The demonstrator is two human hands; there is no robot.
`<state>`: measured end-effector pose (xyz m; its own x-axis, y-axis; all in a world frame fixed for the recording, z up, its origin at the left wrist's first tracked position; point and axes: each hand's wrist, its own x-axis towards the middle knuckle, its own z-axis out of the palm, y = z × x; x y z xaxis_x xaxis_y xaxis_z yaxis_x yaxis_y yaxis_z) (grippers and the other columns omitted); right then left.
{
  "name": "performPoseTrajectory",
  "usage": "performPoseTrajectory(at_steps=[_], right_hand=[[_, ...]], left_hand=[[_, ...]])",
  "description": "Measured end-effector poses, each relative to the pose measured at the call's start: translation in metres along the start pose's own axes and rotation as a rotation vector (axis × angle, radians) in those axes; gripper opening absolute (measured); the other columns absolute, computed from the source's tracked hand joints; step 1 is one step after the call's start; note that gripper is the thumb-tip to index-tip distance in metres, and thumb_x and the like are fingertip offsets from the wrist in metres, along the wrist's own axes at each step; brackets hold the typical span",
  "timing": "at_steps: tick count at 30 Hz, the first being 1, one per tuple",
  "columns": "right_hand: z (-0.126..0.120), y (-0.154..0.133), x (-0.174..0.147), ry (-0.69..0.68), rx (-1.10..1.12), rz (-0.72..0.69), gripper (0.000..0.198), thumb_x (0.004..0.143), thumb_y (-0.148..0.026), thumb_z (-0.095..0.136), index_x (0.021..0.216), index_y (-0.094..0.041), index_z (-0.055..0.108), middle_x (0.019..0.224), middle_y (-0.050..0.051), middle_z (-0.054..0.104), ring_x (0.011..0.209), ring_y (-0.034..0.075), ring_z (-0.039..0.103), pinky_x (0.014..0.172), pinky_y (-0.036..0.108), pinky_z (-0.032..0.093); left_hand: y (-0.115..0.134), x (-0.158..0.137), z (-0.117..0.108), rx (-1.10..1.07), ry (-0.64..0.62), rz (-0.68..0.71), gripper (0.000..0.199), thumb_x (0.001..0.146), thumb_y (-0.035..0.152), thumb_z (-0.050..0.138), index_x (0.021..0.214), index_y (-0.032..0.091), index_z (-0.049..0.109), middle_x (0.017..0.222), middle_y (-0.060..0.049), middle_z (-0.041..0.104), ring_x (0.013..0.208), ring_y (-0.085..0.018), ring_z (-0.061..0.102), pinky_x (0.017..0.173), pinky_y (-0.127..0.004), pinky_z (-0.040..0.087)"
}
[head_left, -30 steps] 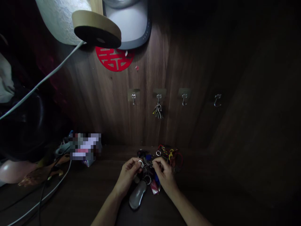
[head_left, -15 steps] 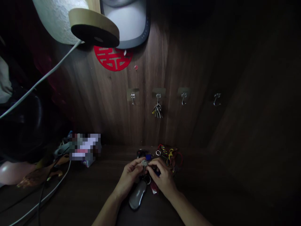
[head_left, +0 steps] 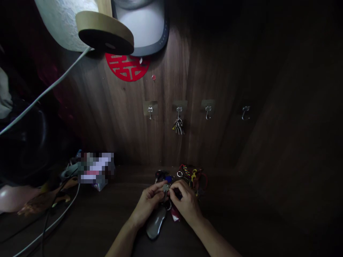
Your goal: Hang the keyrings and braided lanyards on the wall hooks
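While the glossy dark-grey oval case (head_left: 155,224) lay nearest the wearer on the dark brown wooden surface (head_left: 120,228), it looked heavy enough to drag on anything joined to it, so it was best left resting. A round silver metal ring (head_left: 168,205) showed at its upper end, with a small pink-red packet (head_left: 175,214) just to the right. Slightly beyond, the left hand (head_left: 150,197) was almost closed, thumb and fingers pinching what appeared to be a small flat silver metal key (head_left: 166,187), which sat between the two hands. The right hand (head_left: 186,200) was curled, thumb and forefinger drawn together at the key's right edge; whether they gripped or merely touched it could not be told. Good handling seemed to call for a firm left pinch, with the right fingertips making only small, unhurried moves. Past the fingers lay a bright blue piece (head_left: 168,179) and, rightward, a knotted yellow cord (head_left: 193,174), best kept from snagging. Farther off, a bunch of silver metal keys (head_left: 179,127) hung on the brown wood-grain wall (head_left: 128,132).
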<state>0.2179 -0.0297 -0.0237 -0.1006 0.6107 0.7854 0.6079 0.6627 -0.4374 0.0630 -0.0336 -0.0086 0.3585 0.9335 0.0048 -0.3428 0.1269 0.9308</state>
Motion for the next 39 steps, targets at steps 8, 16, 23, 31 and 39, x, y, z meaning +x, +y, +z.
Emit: performPoseTrajectory(at_steps=[8, 16, 23, 31, 39], right_hand=[[0.000, 0.003, -0.002, -0.014, -0.058, -0.040, 0.015, 0.076, -0.008, 0.046, 0.074, -0.022, 0.049, 0.068, -0.001, 0.056, 0.064, 0.014, 0.056, 0.061, 0.026, 0.045], [0.003, 0.005, -0.002, 0.012, 0.040, -0.028, 0.015, 0.081, -0.011, 0.045, 0.083, -0.022, 0.054, 0.071, 0.000, 0.060, 0.065, 0.014, 0.059, 0.059, 0.024, 0.047], [0.000, 0.001, 0.000, -0.035, 0.118, 0.066, 0.013, 0.086, -0.018, 0.045, 0.077, -0.021, 0.054, 0.073, 0.001, 0.058, 0.068, 0.014, 0.058, 0.059, 0.023, 0.046], [-0.008, -0.008, 0.010, -0.093, 0.176, 0.222, 0.020, 0.087, -0.029, 0.045, 0.072, -0.020, 0.054, 0.065, -0.001, 0.055, 0.059, 0.012, 0.053, 0.056, 0.020, 0.043], [-0.018, -0.003, 0.046, -0.158, 0.237, 0.359, 0.020, 0.084, -0.032, 0.047, 0.069, -0.021, 0.054, 0.053, -0.005, 0.053, 0.047, 0.010, 0.053, 0.046, 0.019, 0.038]], left_hand=[[0.000, 0.001, 0.002, 0.150, 0.091, 0.078, 0.039, 0.063, 0.038, 0.075, 0.097, 0.018, 0.068, 0.079, -0.004, 0.068, 0.059, -0.011, 0.057, 0.058, -0.021, 0.044], [0.002, 0.001, 0.003, 0.182, 0.133, 0.096, 0.035, 0.062, 0.040, 0.075, 0.088, 0.017, 0.069, 0.060, 0.002, 0.062, 0.052, -0.008, 0.051, 0.050, -0.017, 0.036], [0.007, -0.002, 0.004, 0.195, 0.139, 0.103, 0.035, 0.064, 0.041, 0.074, 0.090, 0.017, 0.069, 0.055, 0.003, 0.058, 0.052, -0.008, 0.049, 0.050, -0.017, 0.035], [-0.001, 0.004, -0.002, 0.308, 0.175, 0.156, 0.036, 0.068, 0.044, 0.068, 0.091, 0.016, 0.067, 0.067, 0.001, 0.062, 0.057, -0.010, 0.053, 0.056, -0.019, 0.043], [-0.010, 0.010, -0.021, 0.641, 0.392, 0.375, 0.024, 0.079, 0.037, 0.052, 0.092, 0.020, 0.063, 0.089, -0.005, 0.071, 0.083, -0.020, 0.065, 0.076, -0.030, 0.051]])
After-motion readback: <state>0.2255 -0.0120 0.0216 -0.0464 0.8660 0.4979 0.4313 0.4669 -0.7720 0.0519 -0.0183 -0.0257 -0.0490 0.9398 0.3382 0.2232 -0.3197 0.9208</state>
